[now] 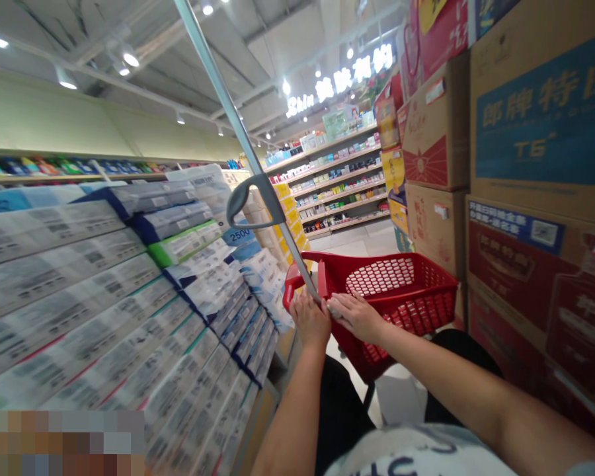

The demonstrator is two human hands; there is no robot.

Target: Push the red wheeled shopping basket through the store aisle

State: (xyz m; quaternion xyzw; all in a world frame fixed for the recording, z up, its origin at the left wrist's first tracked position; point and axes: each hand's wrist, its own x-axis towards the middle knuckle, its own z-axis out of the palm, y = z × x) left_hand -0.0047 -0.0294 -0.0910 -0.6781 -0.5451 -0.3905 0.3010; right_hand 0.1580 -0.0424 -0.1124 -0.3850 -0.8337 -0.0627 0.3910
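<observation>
My left hand (pixel 310 320) is closed over the near end of a red plastic shopping cart (pixel 401 301), at its handle. Close beside it, my right hand (pixel 357 317) rests over the same end, its fingers bent toward the left hand. A slim metal pole (pixel 223 89) with a grey loop-shaped grip (pixel 255 205) slants down from the top of the view. Its lower end reaches the spot between both hands; how it is held or fixed there is hidden. The visible part of the cart's perforated basket holds nothing I can make out.
Stacked tissue packs (pixel 104 284) line the left side. Tall piles of cardboard cartons (pixel 535 152) stand close on the right, near the cart's edge. Ahead, shelves (pixel 342 175) of small goods stand beyond a pale tiled floor (pixel 361 241).
</observation>
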